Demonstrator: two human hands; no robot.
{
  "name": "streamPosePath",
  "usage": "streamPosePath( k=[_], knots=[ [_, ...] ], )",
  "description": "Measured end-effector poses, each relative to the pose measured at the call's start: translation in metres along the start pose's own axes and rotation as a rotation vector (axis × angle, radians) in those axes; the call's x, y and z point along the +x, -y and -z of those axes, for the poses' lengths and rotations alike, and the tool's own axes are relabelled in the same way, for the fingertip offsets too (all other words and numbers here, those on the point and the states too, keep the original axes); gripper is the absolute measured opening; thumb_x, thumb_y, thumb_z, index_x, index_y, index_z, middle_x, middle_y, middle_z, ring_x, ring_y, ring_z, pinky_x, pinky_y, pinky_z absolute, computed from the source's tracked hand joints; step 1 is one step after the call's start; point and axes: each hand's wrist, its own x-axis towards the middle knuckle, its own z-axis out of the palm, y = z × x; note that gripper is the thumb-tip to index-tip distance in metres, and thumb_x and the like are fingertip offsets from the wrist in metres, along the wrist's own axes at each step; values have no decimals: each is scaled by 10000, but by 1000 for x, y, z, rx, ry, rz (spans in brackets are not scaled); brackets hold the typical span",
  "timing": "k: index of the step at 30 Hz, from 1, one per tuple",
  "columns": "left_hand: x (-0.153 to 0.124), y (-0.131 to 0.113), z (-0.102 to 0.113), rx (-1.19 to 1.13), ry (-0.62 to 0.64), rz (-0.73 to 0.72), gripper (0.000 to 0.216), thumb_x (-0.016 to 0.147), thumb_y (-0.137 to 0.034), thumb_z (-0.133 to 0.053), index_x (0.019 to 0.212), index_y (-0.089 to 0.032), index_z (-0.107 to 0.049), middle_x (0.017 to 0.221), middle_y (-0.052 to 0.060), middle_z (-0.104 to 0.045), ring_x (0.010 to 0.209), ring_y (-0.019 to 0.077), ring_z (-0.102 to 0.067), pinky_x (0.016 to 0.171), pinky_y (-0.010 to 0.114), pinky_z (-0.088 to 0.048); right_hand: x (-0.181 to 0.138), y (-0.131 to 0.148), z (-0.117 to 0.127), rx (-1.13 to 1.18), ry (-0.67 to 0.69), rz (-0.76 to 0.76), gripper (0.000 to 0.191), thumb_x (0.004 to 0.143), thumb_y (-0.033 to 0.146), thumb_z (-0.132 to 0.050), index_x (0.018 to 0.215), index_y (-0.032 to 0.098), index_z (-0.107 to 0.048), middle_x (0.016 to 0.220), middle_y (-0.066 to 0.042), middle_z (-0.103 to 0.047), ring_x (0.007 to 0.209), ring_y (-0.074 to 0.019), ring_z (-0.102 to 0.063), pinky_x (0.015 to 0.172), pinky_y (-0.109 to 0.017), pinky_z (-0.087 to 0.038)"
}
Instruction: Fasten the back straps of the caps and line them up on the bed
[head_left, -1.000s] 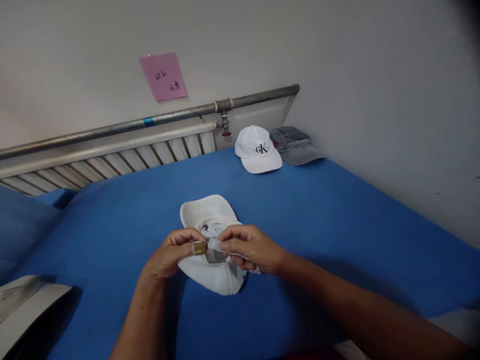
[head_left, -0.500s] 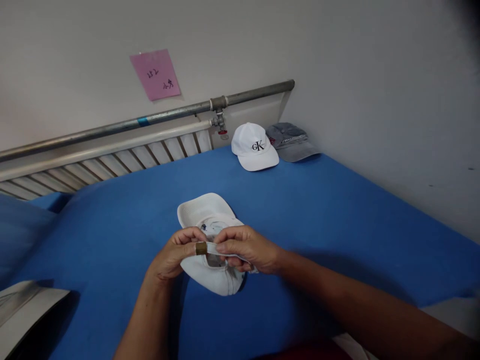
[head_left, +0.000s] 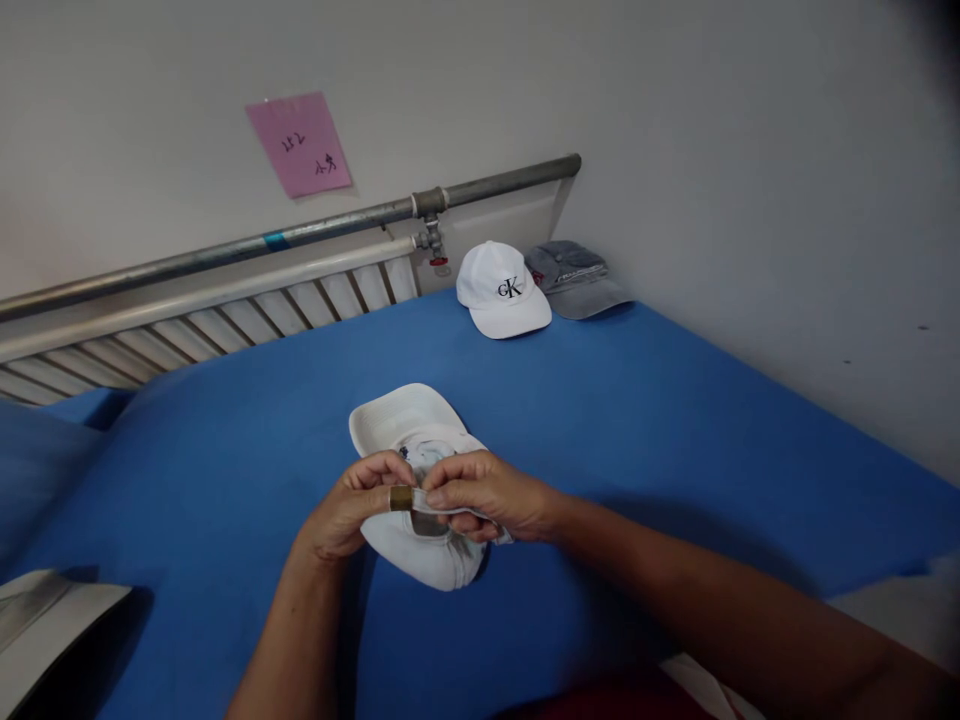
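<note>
A white baseball cap [head_left: 409, 415] lies on the blue surface with its brim pointing away and its inside facing up. My left hand [head_left: 352, 508] is closed, pinching the brass-coloured buckle [head_left: 401, 498] at the back of the cap. In the pinch of my right hand [head_left: 491, 495] is the white strap [head_left: 420, 502], just right of the buckle. The strap's tail shows below my right fingers. My hands hide part of the cap's opening and its right side.
A white cap [head_left: 504, 290] with black letters and a grey cap [head_left: 577, 280] sit at the back by the wall. A pale hat [head_left: 56, 630] is at the lower left. A radiator [head_left: 255, 315] and pipe [head_left: 337, 222] run along the blue surface's far side.
The whole view has shifted slightly. My right fingers have moved a little closer to the buckle along the strap; both hands keep their pinch.
</note>
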Motion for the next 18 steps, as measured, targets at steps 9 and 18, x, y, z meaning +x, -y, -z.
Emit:
streamPosePath(
  k=[9, 18],
  knots=[
    [-1, -3, -3, 33, -14, 24, 195, 598, -220, -829, 679, -128, -677, 607, 8, -669, 501, 91, -589, 471, 157, -408, -2, 2, -3, -64, -48, 16, 56, 730, 168, -622, 750, 154, -572, 465, 86, -479, 314, -15, -331, 288, -124, -195],
    [-1, -5, -5, 39, -30, -12, 218, 613, -270, -830, 726, -152, -686, 612, 1, -674, 516, 88, -589, 491, 151, -420, -3, 1, -9, -29, -122, 37, 26, 759, 142, -572, 740, 160, -571, 487, 81, -467, 346, -16, -345, 314, -125, -201]
  ],
)
